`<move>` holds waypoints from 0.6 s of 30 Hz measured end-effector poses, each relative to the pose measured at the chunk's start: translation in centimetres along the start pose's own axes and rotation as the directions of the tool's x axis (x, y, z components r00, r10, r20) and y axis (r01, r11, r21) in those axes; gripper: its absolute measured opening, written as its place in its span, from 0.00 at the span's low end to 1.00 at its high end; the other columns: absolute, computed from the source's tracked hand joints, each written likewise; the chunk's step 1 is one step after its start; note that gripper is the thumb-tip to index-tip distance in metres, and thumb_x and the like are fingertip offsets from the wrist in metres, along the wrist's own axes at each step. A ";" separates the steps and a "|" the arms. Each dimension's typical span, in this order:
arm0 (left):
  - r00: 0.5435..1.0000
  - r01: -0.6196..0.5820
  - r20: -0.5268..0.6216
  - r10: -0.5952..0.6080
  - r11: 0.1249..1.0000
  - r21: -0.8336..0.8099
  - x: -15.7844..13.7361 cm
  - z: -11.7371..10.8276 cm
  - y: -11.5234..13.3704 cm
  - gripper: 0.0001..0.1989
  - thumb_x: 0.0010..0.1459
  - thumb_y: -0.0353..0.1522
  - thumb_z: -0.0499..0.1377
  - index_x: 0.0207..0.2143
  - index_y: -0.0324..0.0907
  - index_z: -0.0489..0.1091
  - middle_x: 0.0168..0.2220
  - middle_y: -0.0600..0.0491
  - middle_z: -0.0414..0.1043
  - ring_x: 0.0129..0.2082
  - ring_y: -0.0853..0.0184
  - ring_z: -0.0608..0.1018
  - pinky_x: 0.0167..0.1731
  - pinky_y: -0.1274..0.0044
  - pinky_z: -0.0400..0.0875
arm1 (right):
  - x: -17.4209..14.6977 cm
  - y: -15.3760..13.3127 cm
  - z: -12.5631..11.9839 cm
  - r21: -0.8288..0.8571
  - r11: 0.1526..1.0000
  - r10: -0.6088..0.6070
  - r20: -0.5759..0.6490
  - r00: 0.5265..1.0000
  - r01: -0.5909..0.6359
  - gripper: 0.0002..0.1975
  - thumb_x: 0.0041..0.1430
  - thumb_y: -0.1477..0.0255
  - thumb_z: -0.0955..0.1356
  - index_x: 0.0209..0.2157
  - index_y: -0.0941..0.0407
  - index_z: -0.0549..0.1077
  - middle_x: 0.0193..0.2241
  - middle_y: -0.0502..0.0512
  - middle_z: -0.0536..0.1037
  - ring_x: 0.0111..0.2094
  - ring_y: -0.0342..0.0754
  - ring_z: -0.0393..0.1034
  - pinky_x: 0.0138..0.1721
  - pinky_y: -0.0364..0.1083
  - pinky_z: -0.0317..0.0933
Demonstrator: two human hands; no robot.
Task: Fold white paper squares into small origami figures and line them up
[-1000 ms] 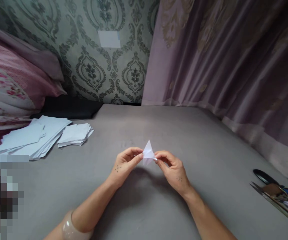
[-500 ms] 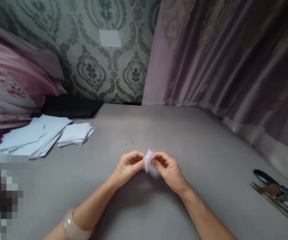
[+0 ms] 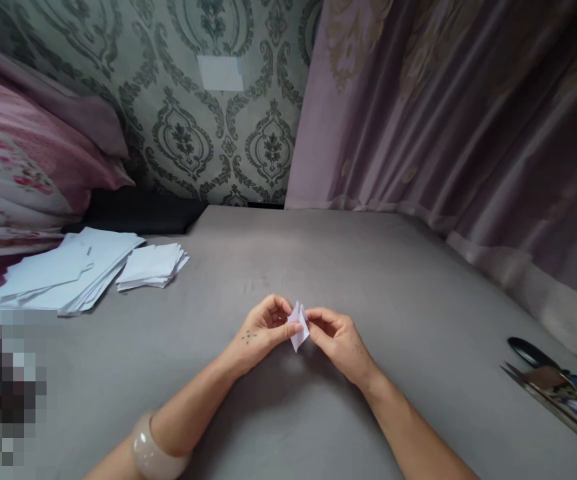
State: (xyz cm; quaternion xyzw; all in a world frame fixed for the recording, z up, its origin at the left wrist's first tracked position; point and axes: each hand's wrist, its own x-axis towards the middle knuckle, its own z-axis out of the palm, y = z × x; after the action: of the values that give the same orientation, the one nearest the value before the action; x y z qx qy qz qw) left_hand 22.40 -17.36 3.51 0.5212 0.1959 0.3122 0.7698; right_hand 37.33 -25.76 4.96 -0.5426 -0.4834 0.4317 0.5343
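A small folded piece of white paper point(image 3: 297, 337), with pointed corners and parted flaps, is held up between my two hands over the grey surface. My left hand point(image 3: 265, 328) pinches it from the left, the thumb lying across its front and the fingers behind. From the other side my right hand point(image 3: 337, 337) holds the paper's right edge between thumb and fingertips. The right fingertips are partly hidden behind the paper.
On the grey table point(image 3: 288, 253), a stack of small white sheets point(image 3: 149, 264) lies at left beside larger papers point(image 3: 75, 263). A black folded item point(image 3: 143, 212) is behind them. Scissors point(image 3: 543, 397) and other tools lie at far right. Curtains point(image 3: 393, 133) hang along the right.
The folded paper has turned so a broader face shows. My left thumb has moved onto its front, and my left hand has shifted slightly right.
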 end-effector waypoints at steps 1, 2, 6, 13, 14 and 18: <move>1.000 0.006 -0.022 -0.006 1.000 -0.006 0.0 0.0 -0.1 0.15 0.48 0.32 0.68 0.35 0.40 0.65 0.30 0.57 0.69 0.31 0.72 0.71 0.33 0.79 0.65 | -0.1 -0.2 -0.1 -0.004 1.000 -0.008 0.013 1.000 0.008 0.08 0.57 0.68 0.67 0.38 0.54 0.77 0.34 0.52 0.79 0.38 0.46 0.72 0.42 0.45 0.63; 0.999 0.011 -0.039 -0.011 1.000 -0.005 0.0 0.1 -0.1 0.16 0.47 0.32 0.68 0.36 0.41 0.65 0.30 0.57 0.69 0.31 0.72 0.72 0.33 0.79 0.65 | -0.1 -0.4 -0.1 -0.002 1.000 -0.014 0.031 0.999 0.014 0.09 0.58 0.68 0.66 0.38 0.54 0.77 0.35 0.52 0.79 0.39 0.47 0.72 0.43 0.45 0.63; 0.996 0.051 -0.072 -0.048 0.998 0.037 0.0 0.3 0.0 0.15 0.46 0.36 0.69 0.32 0.38 0.68 0.29 0.55 0.71 0.30 0.72 0.72 0.34 0.79 0.65 | -0.1 -0.7 0.2 0.038 0.999 0.018 0.044 0.999 -0.019 0.10 0.57 0.66 0.68 0.39 0.55 0.76 0.36 0.54 0.79 0.40 0.48 0.72 0.44 0.46 0.64; 0.982 0.154 -0.124 -0.144 0.985 0.080 -0.2 0.7 1.0 0.14 0.46 0.38 0.68 0.32 0.37 0.75 0.30 0.52 0.76 0.31 0.68 0.75 0.36 0.78 0.66 | 0.4 0.5 0.7 0.178 0.979 0.120 -0.080 0.990 -0.105 0.15 0.50 0.66 0.73 0.39 0.55 0.71 0.35 0.53 0.79 0.38 0.46 0.74 0.43 0.45 0.66; 0.980 0.168 -0.123 -0.158 0.983 0.078 -0.2 0.6 1.0 0.14 0.47 0.38 0.67 0.32 0.37 0.76 0.30 0.52 0.77 0.30 0.69 0.75 0.35 0.78 0.66 | 0.5 0.7 0.7 0.190 0.976 0.123 -0.085 0.989 -0.105 0.15 0.49 0.66 0.73 0.38 0.55 0.71 0.34 0.52 0.79 0.37 0.46 0.74 0.42 0.45 0.66; 0.972 0.195 -0.135 -0.193 0.981 0.004 0.1 0.4 0.5 0.12 0.48 0.37 0.67 0.29 0.37 0.76 0.28 0.52 0.77 0.28 0.71 0.75 0.34 0.79 0.66 | 0.6 1.0 0.8 0.208 0.974 0.121 -0.120 0.985 -0.094 0.15 0.48 0.66 0.74 0.36 0.55 0.70 0.33 0.52 0.79 0.36 0.45 0.74 0.41 0.45 0.65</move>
State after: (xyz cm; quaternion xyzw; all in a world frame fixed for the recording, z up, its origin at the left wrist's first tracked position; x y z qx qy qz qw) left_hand 22.60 -17.39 4.10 0.4841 0.2997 0.2680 0.7772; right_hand 36.72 -24.98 3.93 -0.5384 -0.3706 0.4699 0.5933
